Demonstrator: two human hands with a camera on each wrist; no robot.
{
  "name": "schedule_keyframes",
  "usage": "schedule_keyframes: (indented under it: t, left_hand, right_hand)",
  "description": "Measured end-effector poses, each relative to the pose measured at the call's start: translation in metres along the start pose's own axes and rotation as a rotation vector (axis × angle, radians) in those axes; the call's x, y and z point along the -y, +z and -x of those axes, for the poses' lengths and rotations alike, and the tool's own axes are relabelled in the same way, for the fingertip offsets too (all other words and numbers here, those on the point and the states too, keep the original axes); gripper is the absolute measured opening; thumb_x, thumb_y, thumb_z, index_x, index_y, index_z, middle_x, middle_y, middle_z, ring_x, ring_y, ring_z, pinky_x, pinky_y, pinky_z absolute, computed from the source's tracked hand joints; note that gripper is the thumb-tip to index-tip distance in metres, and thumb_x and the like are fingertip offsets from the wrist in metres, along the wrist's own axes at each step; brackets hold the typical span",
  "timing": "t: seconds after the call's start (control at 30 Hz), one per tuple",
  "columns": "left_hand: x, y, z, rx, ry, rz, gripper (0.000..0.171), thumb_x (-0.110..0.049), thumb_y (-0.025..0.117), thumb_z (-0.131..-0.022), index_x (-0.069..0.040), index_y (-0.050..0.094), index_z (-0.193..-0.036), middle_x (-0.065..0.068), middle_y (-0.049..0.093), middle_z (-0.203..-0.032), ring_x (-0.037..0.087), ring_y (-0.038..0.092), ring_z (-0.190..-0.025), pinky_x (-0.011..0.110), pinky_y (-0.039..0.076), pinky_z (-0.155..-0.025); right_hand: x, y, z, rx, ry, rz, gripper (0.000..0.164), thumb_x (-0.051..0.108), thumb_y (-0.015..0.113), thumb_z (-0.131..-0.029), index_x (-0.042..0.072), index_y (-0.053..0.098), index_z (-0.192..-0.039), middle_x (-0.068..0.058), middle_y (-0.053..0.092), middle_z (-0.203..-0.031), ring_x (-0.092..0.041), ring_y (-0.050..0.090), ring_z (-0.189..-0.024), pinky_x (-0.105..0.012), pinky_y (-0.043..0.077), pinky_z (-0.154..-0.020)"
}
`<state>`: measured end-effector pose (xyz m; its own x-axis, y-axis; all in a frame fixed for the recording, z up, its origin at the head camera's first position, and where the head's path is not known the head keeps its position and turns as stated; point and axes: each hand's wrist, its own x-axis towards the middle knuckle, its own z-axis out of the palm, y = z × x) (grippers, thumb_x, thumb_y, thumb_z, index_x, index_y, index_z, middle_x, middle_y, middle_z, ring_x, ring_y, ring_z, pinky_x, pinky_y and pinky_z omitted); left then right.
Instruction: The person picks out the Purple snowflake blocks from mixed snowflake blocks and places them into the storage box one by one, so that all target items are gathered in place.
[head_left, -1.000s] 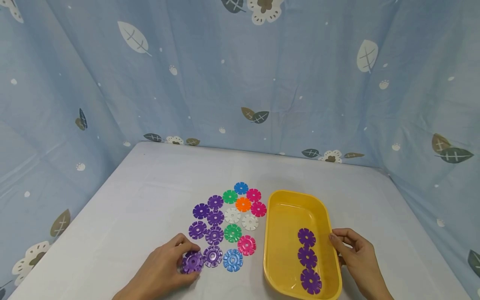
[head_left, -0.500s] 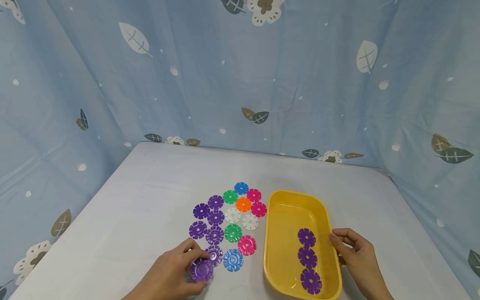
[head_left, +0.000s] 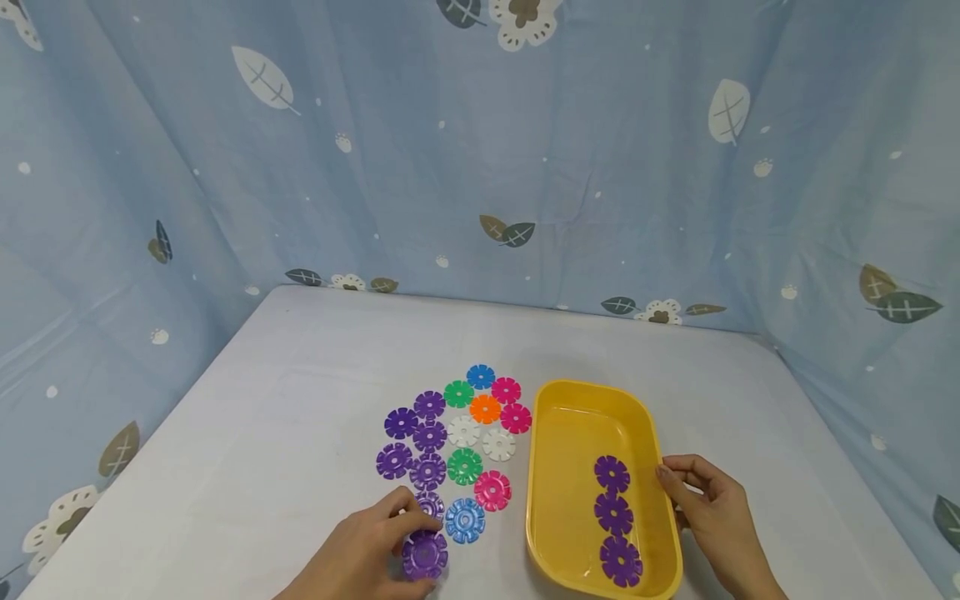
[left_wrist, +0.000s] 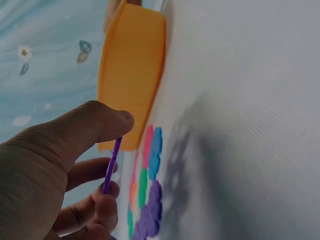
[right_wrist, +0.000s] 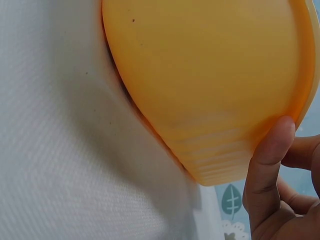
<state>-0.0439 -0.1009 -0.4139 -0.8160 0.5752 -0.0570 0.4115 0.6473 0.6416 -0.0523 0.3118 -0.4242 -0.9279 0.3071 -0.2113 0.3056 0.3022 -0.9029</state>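
My left hand (head_left: 367, 546) pinches a purple notched plastic disc (head_left: 425, 555) by its edges, raised above the table. In the left wrist view that purple disc (left_wrist: 112, 165) appears edge-on between thumb and fingers. Another purple disc (head_left: 430, 504) is partly hidden behind the fingertips. On the right, my right hand (head_left: 712, 517) holds the rim of a yellow tray (head_left: 547, 467), thumb against its outer side in the right wrist view. Inside the tray, three purple discs (head_left: 614, 513) lie in a row along the right side.
Several loose discs lie flat left of the tray: purple (head_left: 393, 460), green (head_left: 464, 466), white (head_left: 498, 444), pink (head_left: 492, 491), blue (head_left: 465, 521) and orange (head_left: 485, 409). White cloth covers the table (head_left: 322, 367). A blue patterned curtain (head_left: 450, 150) hangs behind it.
My left hand has moved right and slightly toward the front edge, carrying the purple disc away from the left of the cluster. The right hand and tray have stayed in place.
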Motion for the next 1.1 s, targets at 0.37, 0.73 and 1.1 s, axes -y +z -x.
schedule_keyframes:
  t: [0.37,0.73,1.1]
  left_hand:
    - [-0.016,0.003,-0.009,0.001,0.043,-0.005,0.045,-0.043,0.085,-0.077,-0.024,0.073,-0.116,-0.015,0.052,-0.1,-0.004,0.054,-0.08,0.015,0.052,-0.073]
    - [-0.023,0.007,-0.016,-0.007,0.13,0.018,0.043,-0.038,0.085,-0.079,-0.022,0.072,-0.117,-0.016,0.051,-0.101,-0.004,0.055,-0.083,0.015,0.052,-0.075]
    - [-0.035,0.009,-0.023,-0.041,0.28,-0.009,0.041,-0.034,0.085,-0.08,-0.021,0.073,-0.117,-0.016,0.051,-0.101,-0.006,0.052,-0.08,0.011,0.049,-0.069]
  right_hand:
    - [0.002,0.0,0.001,-0.002,0.0,-0.012,0.041,0.03,0.064,-0.099,-0.003,0.057,-0.123,-0.01,0.069,-0.102,-0.023,0.068,-0.073,-0.036,0.057,-0.058]
    - [0.0,0.0,0.001,0.004,-0.014,-0.022,0.042,0.031,0.065,-0.099,-0.003,0.058,-0.122,-0.011,0.069,-0.102,-0.023,0.069,-0.073,-0.037,0.057,-0.058]
    - [0.001,0.0,0.002,0.0,-0.033,-0.008,0.041,0.031,0.064,-0.099,-0.003,0.058,-0.121,-0.012,0.069,-0.102,-0.022,0.068,-0.073,-0.036,0.057,-0.058]
